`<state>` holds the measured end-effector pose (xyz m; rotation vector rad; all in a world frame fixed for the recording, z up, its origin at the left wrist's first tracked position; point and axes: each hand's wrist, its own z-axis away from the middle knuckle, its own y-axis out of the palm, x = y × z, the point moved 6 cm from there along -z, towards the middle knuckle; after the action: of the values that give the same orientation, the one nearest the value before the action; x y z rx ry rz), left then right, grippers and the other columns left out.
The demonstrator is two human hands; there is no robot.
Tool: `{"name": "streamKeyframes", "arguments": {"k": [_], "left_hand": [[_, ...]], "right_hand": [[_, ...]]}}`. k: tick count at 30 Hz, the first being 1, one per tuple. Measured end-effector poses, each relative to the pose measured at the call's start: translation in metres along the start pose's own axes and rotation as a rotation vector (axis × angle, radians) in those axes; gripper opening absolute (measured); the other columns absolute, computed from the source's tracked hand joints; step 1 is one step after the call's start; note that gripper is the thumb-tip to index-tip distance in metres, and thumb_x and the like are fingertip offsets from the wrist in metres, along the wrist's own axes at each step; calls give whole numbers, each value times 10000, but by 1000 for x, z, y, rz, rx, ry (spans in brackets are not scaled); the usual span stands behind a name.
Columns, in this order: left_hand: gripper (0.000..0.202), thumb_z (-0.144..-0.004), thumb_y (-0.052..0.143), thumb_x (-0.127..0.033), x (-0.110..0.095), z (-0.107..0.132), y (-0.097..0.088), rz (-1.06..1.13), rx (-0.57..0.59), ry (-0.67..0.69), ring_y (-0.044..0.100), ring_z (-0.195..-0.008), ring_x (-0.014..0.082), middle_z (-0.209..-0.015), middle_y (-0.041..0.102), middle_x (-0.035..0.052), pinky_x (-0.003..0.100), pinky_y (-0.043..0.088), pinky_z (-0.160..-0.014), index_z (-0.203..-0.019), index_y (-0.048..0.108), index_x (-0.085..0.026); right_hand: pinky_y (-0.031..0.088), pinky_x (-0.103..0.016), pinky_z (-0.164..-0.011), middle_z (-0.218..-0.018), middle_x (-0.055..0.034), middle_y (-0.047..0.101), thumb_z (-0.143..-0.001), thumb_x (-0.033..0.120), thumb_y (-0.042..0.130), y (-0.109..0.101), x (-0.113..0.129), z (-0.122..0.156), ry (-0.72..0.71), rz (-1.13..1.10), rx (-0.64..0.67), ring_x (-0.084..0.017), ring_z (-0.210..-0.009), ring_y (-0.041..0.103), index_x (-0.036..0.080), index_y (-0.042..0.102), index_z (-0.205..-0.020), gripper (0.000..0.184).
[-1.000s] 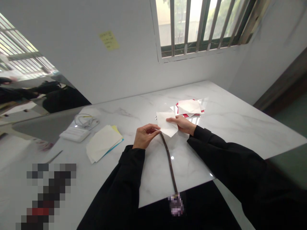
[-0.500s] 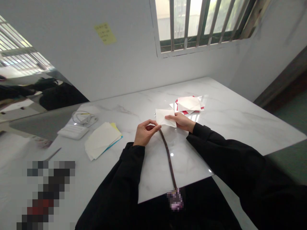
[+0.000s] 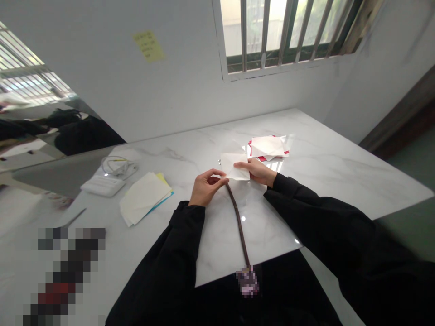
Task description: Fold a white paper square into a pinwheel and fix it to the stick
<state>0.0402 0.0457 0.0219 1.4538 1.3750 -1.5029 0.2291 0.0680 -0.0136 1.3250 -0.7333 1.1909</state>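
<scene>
**Bare hands working a white sheet over a marble table**

A white sheet (image 3: 234,165) is hanging just above the marble table (image 3: 326,181), its lower corner pointing toward the wearer. The right hand (image 3: 257,173) is gripping the sheet's right side, fingers stretched across the paper. The left hand (image 3: 207,187) is half closed, fingers curling in at the sheet's lower left edge, beside the top end of a brown cord (image 3: 239,222); whether it is gripping paper, cord or both cannot be told. The cord is lying along the table toward the near edge, ending in a blurred object (image 3: 247,281) that is hanging over it. Black sleeves (image 3: 170,253) are covering both forearms.

Beyond the hands, a white sheet is resting on a red-edged pile (image 3: 267,147). To the left, cream sheets (image 3: 142,198) are lying over yellow and blue paper, near a white pad (image 3: 102,185) and a coiled white cable (image 3: 118,166). A blurred object (image 3: 64,271) is occupying the lower left. A mirror (image 3: 57,131) is reflecting the scene at left, while a yellow sticky note (image 3: 148,46) is clinging to the wall beside a barred window (image 3: 282,31).
</scene>
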Motion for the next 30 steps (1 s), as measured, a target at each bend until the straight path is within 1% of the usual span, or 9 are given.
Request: {"name": "streamKeyframes", "arguments": {"k": [2, 4, 7, 12, 15, 19, 23, 27, 30], "left_hand": [[382, -696, 898, -461, -3, 1, 3, 5, 21, 13, 677, -694, 164, -803, 734, 41, 271, 536, -664, -912, 748, -184], [343, -695, 894, -461, -7, 2, 4, 9, 19, 60, 668, -722, 156, -866, 727, 50, 274, 542, -693, -826, 745, -180], [338, -709, 880, -469, -11, 1, 4, -7, 1, 101, 649, -737, 151, -860, 698, 49, 278, 539, -711, -724, 725, -169], [396, -678, 911, -455, -2, 0, 1, 25, -6, 9, 658, -659, 151, -761, 705, 19, 252, 503, -612, -872, 708, -177], [422, -659, 925, -453, 1, -1, -2, 46, -18, -10, 669, -633, 154, -697, 698, 4, 241, 494, -583, -862, 674, -181], [398, -675, 916, -463, 1, -2, -3, 39, -34, 15, 682, -639, 155, -687, 701, 17, 248, 517, -604, -773, 667, -169], [393, -710, 890, -481, 1, -2, -2, 37, -48, 31, 687, -649, 155, -708, 703, 25, 255, 531, -615, -743, 657, -167], [382, -723, 881, -473, 1, -2, -1, 61, -36, 13, 694, -643, 160, -697, 695, 13, 270, 554, -640, -776, 652, -172], [382, -708, 895, -447, 1, -2, -3, 64, -27, 4, 717, -664, 172, -719, 709, 9, 271, 567, -649, -842, 656, -181]], "right_hand": [[588, -268, -722, -974, -120, 781, -816, 258, 790, 1, 0, 0, -1, -7, 8, -190, -801, 718, 120, 740, -934, 189], [592, -275, -737, -980, -127, 781, -817, 247, 792, 2, 0, -1, -2, -10, 16, -192, -808, 721, 117, 739, -951, 194], [593, -278, -753, -972, -130, 783, -825, 225, 783, 3, 0, 0, -2, -24, 20, -197, -833, 727, 112, 744, -973, 190], [582, -263, -698, -976, -135, 784, -823, 223, 779, 2, 1, 1, -6, -46, 11, -192, -801, 720, 96, 749, -946, 180], [575, -262, -690, -971, -125, 786, -811, 235, 798, 1, 1, 0, -8, -48, 8, -191, -789, 718, 102, 751, -949, 197], [567, -268, -690, -952, -115, 788, -816, 255, 800, 1, 0, -1, -10, -24, 16, -190, -777, 713, 117, 751, -917, 178], [566, -283, -684, -914, -105, 783, -831, 265, 777, 1, -1, -1, -12, -6, 33, -191, -751, 705, 122, 753, -907, 164], [556, -275, -663, -883, -101, 773, -829, 279, 782, 1, 0, 1, -11, -3, 36, -183, -734, 695, 118, 748, -890, 175], [559, -261, -681, -922, -105, 775, -814, 266, 798, 0, 1, 0, -9, -20, 14, -178, -766, 699, 116, 742, -913, 188]]}}
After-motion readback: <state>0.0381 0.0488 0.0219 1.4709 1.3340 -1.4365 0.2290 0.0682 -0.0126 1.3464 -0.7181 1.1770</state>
